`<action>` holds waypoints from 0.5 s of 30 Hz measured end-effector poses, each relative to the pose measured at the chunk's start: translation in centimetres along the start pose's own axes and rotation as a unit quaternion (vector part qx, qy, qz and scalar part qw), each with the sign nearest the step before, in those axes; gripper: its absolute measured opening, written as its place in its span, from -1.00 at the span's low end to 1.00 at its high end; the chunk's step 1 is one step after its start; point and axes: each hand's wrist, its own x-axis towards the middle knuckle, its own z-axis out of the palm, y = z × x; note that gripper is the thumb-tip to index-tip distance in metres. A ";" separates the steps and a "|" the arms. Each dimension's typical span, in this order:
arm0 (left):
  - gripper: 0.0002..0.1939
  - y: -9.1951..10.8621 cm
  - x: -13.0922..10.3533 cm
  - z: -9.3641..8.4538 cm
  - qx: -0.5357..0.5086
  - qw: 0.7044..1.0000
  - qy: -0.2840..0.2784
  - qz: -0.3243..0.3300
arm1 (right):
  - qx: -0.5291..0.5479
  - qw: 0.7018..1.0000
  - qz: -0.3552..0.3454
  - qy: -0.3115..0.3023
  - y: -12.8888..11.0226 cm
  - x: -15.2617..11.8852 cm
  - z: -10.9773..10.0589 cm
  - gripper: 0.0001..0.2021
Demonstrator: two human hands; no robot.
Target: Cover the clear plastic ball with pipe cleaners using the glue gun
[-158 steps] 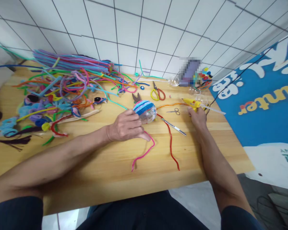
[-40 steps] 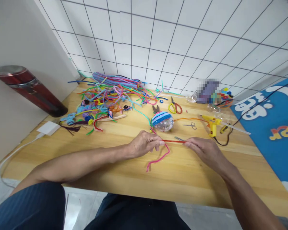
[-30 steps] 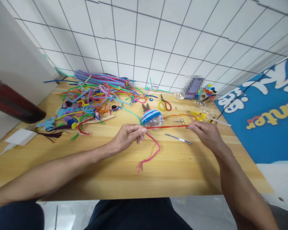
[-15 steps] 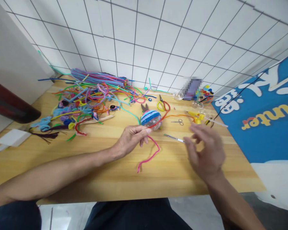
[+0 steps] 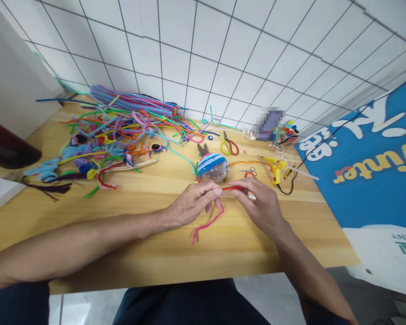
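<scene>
Between my two hands stretches a red pipe cleaner [image 5: 230, 188]. My left hand [image 5: 199, 201] pinches one end between thumb and fingers. On the other side my right hand [image 5: 259, 198] is closed on it too. Just beyond my fingers rests a clear ball [image 5: 212, 166], partly covered in blue, light-blue and pink pipe-cleaner stripes. A pink pipe cleaner [image 5: 208, 224] trails on the table below my left hand. Pliers [image 5: 203, 149] lie behind the ball. Small scissors [image 5: 252, 171] lie past my right hand, which partly hides a slim, pale tool.
A tangle of coloured pipe cleaners [image 5: 122, 135] spreads over the left of the wooden table [image 5: 149, 257]. Yellow-and-red scissors [image 5: 228, 145] lie behind the ball. A yellow glue gun [image 5: 276, 168] with a cord stands at right. A dark red cylinder [image 5: 10, 140] is at far left.
My right hand has moved left and in, from above the table by the glue gun to the red pipe cleaner, and has closed on it. The view has shifted slightly.
</scene>
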 end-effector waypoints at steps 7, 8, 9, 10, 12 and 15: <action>-0.45 -0.1 0.7 0.1 -0.112 0.991 0.055 -0.038 | 0.160 0.963 0.193 0.098 -1.2 -0.9 1.8 -0.78; -0.46 -0.1 0.7 0.2 -0.109 0.992 0.047 -0.034 | 0.232 0.941 0.237 0.063 -1.2 -0.9 2.3 -0.72; -0.47 0.0 0.7 0.3 -0.101 0.994 0.037 -0.026 | 0.298 0.913 0.274 0.045 -1.2 -0.9 2.8 -0.65; -0.47 0.0 0.7 0.4 -0.090 0.995 0.027 -0.015 | 0.351 0.885 0.304 0.042 -1.2 -0.8 3.3 -0.58; -0.48 0.0 0.7 0.4 -0.061 0.998 0.009 0.009 | 0.415 0.839 0.349 0.049 -1.1 -0.6 4.1 -0.52; -0.50 0.1 0.7 0.4 -0.017 1.000 -0.013 0.017 | 0.450 0.804 0.384 0.059 -1.0 -0.3 4.5 -0.52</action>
